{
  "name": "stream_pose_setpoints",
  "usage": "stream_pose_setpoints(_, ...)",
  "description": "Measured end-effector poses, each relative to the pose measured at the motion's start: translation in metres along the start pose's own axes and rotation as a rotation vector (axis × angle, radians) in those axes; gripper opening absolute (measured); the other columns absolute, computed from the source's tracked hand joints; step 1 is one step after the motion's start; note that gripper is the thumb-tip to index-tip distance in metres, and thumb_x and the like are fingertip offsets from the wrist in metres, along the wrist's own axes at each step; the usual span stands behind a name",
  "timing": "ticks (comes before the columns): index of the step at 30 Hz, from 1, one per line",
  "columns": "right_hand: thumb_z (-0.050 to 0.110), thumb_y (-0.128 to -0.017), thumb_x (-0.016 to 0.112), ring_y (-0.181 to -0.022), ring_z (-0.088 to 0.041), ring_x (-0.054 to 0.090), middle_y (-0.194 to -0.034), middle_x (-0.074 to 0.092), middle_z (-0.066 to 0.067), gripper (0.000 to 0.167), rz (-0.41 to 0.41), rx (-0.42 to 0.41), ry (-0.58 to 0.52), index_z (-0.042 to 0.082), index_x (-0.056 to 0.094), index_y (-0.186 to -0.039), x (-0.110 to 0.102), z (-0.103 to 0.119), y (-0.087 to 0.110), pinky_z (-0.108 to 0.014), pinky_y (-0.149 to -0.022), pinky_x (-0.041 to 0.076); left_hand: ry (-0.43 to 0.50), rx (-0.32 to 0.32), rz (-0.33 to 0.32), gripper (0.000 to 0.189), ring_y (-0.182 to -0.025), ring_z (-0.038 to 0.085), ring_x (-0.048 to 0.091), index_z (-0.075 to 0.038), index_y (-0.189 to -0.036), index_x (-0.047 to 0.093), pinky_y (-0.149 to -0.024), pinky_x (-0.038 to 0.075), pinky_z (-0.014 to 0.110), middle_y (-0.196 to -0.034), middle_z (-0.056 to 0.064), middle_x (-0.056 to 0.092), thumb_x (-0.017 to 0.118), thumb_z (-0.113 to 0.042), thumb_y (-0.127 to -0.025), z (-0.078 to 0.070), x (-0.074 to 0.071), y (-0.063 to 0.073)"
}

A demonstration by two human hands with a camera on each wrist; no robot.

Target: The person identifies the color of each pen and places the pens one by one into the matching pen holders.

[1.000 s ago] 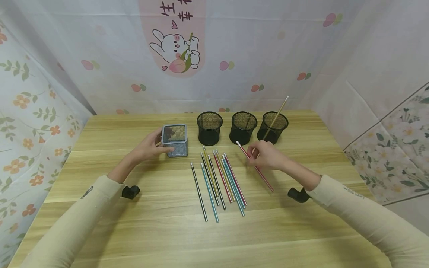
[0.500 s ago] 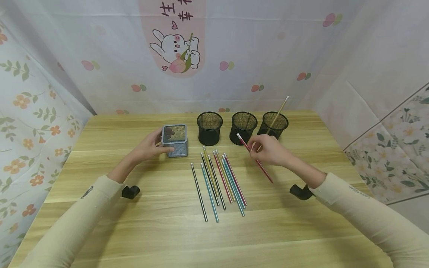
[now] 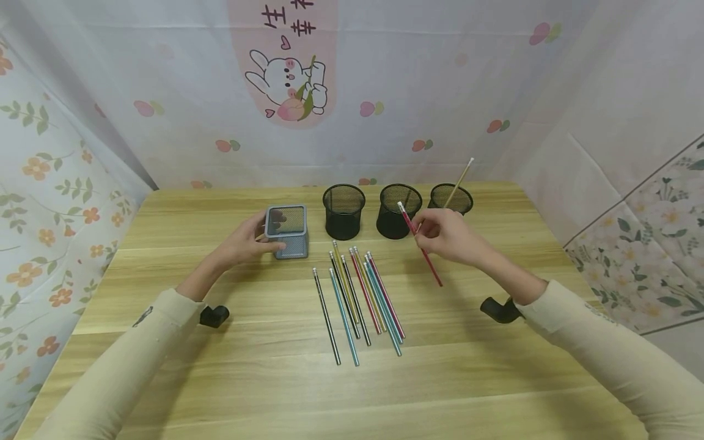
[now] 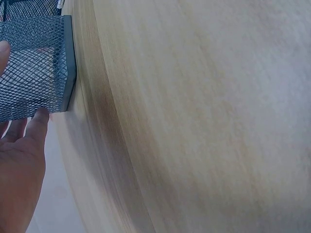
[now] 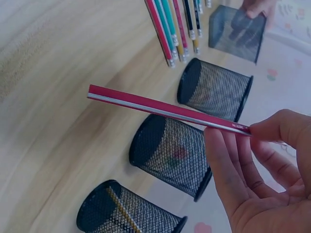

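Note:
My left hand (image 3: 242, 242) holds a grey square mesh pencil holder (image 3: 294, 247) by its side, thumb in front and fingers behind. In the left wrist view the holder's mesh wall (image 4: 34, 68) stands on the tabletop. My right hand (image 3: 451, 237) pinches a red pencil (image 3: 431, 266) between thumb and fingers. The pencil is raised and tilted, its white eraser end up by the middle black cup (image 3: 392, 225). In the right wrist view the red pencil (image 5: 165, 109) shows a silver stripe. Several black, blue, gold and red pencils (image 3: 352, 305) lie between the hands.
To the left of the middle cup stands another black round mesh cup (image 3: 342, 226). A third black cup (image 3: 464, 205), partly behind my right hand, holds a leaning gold pencil (image 3: 461, 178). A patterned cloth (image 3: 418, 73) hangs behind the wooden table (image 3: 275, 403).
My right hand has lifted the red pencil up and away from me, towards the black cups. The left hand and the grey holder stay where they were.

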State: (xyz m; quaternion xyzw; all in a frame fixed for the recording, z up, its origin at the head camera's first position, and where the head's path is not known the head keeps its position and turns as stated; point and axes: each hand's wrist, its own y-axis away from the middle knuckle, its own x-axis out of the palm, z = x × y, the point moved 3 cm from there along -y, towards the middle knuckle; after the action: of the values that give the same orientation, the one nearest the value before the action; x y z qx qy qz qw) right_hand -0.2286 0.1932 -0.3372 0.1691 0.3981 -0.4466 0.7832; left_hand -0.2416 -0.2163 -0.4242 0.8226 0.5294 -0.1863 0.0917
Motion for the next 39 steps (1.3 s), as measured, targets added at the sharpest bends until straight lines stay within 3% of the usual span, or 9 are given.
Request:
stream_pose_setpoints(7,-0.007,-0.093,0.064,-0.072,-0.022,0.068,-0.085,0.068,-0.008,0.011,-0.028,0.003,-0.072,0.001,0.065,-0.1,-0.008,0.004,0.0,-0.027,-0.061,0.056,0.004,0.008,0.0,0.067,-0.138,0.046,0.039,0.006,-0.147,0.04,-0.114,0.03,0.058,-0.147,0.027,0.044,0.077,-0.004,-0.092,0.002,0.0,0.0)
stream_pose_setpoints(17,-0.009,-0.09,0.067,-0.072,-0.022,0.067,-0.086,0.068,-0.01,0.012,-0.128,-0.07,-0.057,-0.002,0.065,-0.1,-0.02,0.002,-0.004,-0.023,-0.063,0.055,0.006,0.0,-0.001,0.068,-0.138,0.046,0.039,0.006,-0.147,0.04,-0.114,0.03,0.058,-0.148,0.027,0.043,0.077,-0.004,-0.091,0.001,0.0,0.001)
stream_pose_setpoints(22,-0.009,-0.092,0.067,-0.073,-0.026,0.069,-0.087,0.068,-0.013,0.01,-0.146,-0.054,-0.112,-0.004,0.065,-0.101,-0.028,0.002,-0.004,-0.027,-0.065,0.059,0.009,-0.002,-0.005,0.067,-0.138,0.046,0.039,0.006,-0.146,0.041,-0.114,0.03,0.057,-0.147,0.027,0.044,0.077,-0.004,-0.091,0.0,-0.001,0.001)
stream_pose_setpoints(31,-0.008,-0.094,0.066,-0.077,-0.021,0.07,-0.094,0.067,-0.023,0.012,-0.254,-0.028,-0.235,-0.009,0.064,-0.106,-0.047,0.002,-0.011,-0.027,-0.068,0.061,-0.003,0.006,0.001,0.068,-0.138,0.046,0.039,0.006,-0.147,0.04,-0.114,0.031,0.057,-0.148,0.026,0.044,0.077,-0.005,-0.091,0.002,0.0,0.001)
stream_pose_setpoints(39,-0.002,-0.097,0.066,-0.076,-0.012,0.07,-0.099,0.069,-0.022,0.017,-0.333,0.008,-0.213,-0.007,0.064,-0.113,-0.064,0.001,-0.019,-0.024,-0.065,0.059,0.005,0.008,-0.003,0.068,-0.138,0.047,0.039,0.007,-0.147,0.04,-0.113,0.031,0.058,-0.148,0.027,0.043,0.077,-0.003,-0.091,0.002,-0.001,0.001)
